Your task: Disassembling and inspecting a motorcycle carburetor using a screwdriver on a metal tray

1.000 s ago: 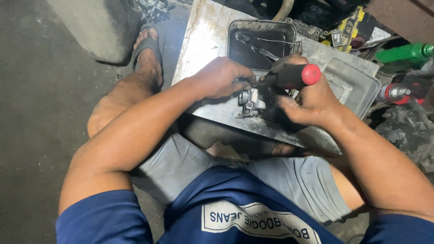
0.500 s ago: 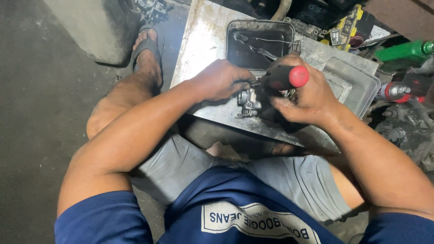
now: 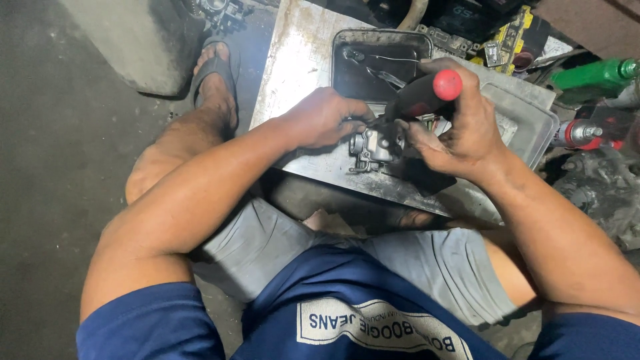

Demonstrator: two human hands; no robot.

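- Right hand [image 3: 467, 130] was wrapped tight round a black screwdriver with a red cap [image 3: 427, 95], tip down into the small grey metal carburettor [image 3: 377, 143].
- Left hand [image 3: 323, 119] was closed on that carburettor, pinning it to the worn metal sheet [image 3: 293, 60] near the front edge.
- Risk, I'd say: the tip could jump the screw and jab the steadying fingers [image 3: 357, 115], so close by.
- Greasy grip looked likely to let the part twist.
- Any loosened screw might roll off the edge rather than into the dark tray [image 3: 380, 40] behind.

Screwdriver [image 3: 420, 99] tip hidden behind hands
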